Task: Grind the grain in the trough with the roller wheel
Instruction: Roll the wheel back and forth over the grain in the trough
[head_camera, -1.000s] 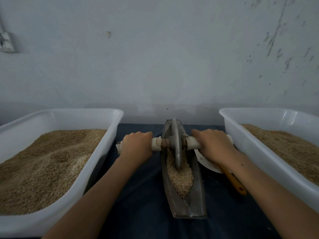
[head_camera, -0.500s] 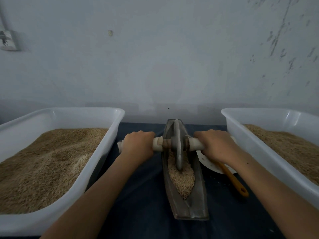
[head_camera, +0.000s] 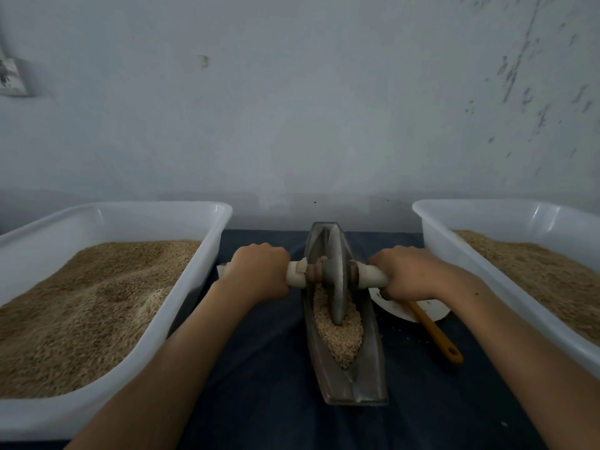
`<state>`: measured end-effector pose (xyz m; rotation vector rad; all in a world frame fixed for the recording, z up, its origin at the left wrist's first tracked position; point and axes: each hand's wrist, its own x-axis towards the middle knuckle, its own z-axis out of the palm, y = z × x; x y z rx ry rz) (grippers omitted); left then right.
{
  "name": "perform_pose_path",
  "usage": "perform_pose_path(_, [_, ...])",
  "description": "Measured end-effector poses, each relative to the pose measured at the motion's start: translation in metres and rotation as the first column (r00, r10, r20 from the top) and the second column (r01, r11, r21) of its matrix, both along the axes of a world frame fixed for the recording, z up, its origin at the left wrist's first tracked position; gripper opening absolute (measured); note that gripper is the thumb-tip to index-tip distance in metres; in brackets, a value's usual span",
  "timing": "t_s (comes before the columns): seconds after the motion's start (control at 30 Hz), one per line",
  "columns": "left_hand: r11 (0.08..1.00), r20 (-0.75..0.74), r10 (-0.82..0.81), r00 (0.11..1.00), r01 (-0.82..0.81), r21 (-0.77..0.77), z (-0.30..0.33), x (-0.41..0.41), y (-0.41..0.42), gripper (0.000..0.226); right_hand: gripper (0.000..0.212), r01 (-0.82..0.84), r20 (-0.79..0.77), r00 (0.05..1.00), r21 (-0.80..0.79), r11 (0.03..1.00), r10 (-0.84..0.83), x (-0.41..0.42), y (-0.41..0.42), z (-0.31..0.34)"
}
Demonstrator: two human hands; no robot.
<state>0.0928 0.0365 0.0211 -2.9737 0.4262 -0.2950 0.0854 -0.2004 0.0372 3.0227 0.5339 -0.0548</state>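
A narrow boat-shaped metal trough (head_camera: 370,381) lies lengthwise on the dark cloth in the middle. Tan grain (head_camera: 344,339) fills its near half. A grey metal roller wheel (head_camera: 337,277) stands upright in the trough's far half, its lower edge sunk in the grain. A pale cross handle (head_camera: 297,275) runs through the wheel's hub. My left hand (head_camera: 258,271) grips the handle's left end. My right hand (head_camera: 410,274) grips its right end; the fingers hide that end.
A big white tub (head_camera: 207,254) of grain sits left of the trough, another white tub (head_camera: 431,235) of grain to the right. A white plate (head_camera: 435,311) with an orange-handled utensil (head_camera: 436,336) lies under my right wrist. A grey wall stands close behind.
The wheel has rolled a little toward me along the trough, and both hands have come back with the handle.
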Motion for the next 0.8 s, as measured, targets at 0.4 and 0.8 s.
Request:
perform_pose_path(0.4, [0.992, 0.214, 0.079, 0.974, -0.056, -0.111, -0.013, -0.003, -0.003, 0.015, 0.017, -0.071, 0.428, 0.903, 0.054, 0.996, 0.041, 0.005, 0.000, -0.022])
perform_pose_path(0.8, [0.997, -0.048, 0.054, 0.997, -0.056, -0.047, 0.003, -0.006, -0.003, 0.018, 0.025, -0.026, 0.147, 0.989, 0.038, 0.999, 0.020, 0.001, 0.000, -0.008])
